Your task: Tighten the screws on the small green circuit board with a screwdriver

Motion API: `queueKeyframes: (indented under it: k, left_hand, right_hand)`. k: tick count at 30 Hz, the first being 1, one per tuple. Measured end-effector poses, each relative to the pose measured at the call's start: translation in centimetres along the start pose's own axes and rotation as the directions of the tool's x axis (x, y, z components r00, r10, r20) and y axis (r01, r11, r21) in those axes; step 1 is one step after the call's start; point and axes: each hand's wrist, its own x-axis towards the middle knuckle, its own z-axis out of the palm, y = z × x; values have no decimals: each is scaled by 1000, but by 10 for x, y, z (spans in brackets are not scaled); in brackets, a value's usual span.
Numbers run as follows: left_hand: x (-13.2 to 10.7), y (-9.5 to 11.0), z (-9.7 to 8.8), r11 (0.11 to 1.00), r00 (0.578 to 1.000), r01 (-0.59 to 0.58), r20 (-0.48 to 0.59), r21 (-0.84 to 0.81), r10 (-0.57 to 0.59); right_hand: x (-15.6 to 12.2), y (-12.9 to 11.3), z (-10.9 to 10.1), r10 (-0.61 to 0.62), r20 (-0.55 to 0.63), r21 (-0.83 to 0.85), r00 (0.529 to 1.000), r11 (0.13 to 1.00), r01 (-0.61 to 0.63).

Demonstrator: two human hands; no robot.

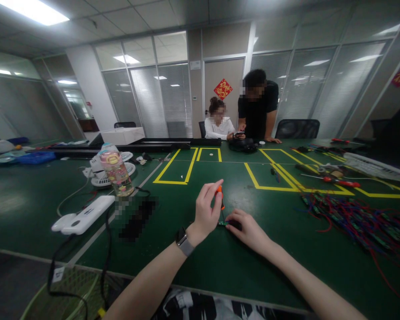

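Note:
In the middle of the green table (173, 249), my left hand (207, 206) grips an orange and black screwdriver (220, 192) that stands roughly upright. Its shaft points down at a small green circuit board (222, 223); whether the tip touches the board I cannot make out. My right hand (242, 226) pinches the board's right end, low over the tabletop. A watch is on my left wrist. To the right lies a large tangle of red and blue wires (346, 218) with small green boards among them.
A drink bottle (115, 171), a white fan (98, 171) and a white device (90, 215) stand at left. Yellow tape (273, 188) marks the table. A red screwdriver (342, 181) and white keyboard (373, 166) lie right. Two people are across the table. A green basket (66, 289) stands below.

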Motion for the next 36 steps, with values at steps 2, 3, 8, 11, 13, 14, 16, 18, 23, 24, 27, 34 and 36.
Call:
queueKeyframes:
  k: [2, 3, 8, 11, 13, 14, 16, 18, 23, 24, 27, 34, 36]
  left_hand:
    - [-1, 1, 1, 1000, 1000, -25, -18, -18, 25]
    - [-1, 1, 1, 999, 999, -38, -32, -16, 37]
    - [-1, 2, 1, 999, 998, -49, -26, -3, 49]
    - [-1, 1, 0, 999, 999, -29, 15, -29, 29]
    - [0, 1, 1, 1000, 1000, -19, 10, -23, 20]
    - [0, 0, 1, 1000, 1000, -17, 1, -14, 17]
    - [0, 0, 1, 1000, 1000, -10, -13, -2, 10]
    - [-1, -1, 1, 1000, 1000, 4, -8, -5, -4]
    - [-3, 2, 1, 999, 999, 27, 41, -46, -25]
    - [-2, 2, 1, 999, 999, 25, 46, -48, -22]
    - [-1, 1, 1, 999, 999, 21, 48, -38, -19]
    - [1, 0, -1, 1000, 1000, 8, 22, -7, -8]
    - [0, 1, 0, 1000, 999, 10, 36, -17, -10]
  right_hand:
    - [0, 0, 0, -8, -3, 0, 1000, 1000, 8]
    - [0, 0, 0, -9, -4, -1, 1000, 1000, 9]
    - [0, 3, 1, -11, -10, 4, 1000, 1000, 11]
    - [0, 4, 1, -18, -6, 1, 1000, 1000, 18]
    - [0, 4, 1, -21, -1, -11, 1000, 1000, 21]
    - [0, 4, 1, -23, 1, -18, 1000, 1000, 23]
    - [-1, 4, 1, -29, -2, -26, 1000, 999, 29]
    - [-1, 4, 1, -31, -6, -27, 999, 999, 31]
    - [-1, 4, 2, -34, -10, -19, 999, 999, 34]
    - [-1, 5, 2, -34, -12, -19, 999, 999, 34]
    - [-1, 5, 2, -39, -9, -16, 999, 999, 39]
    - [0, 4, 2, -35, -8, -19, 999, 999, 35]
    - [0, 4, 2, -40, -10, -19, 999, 999, 40]
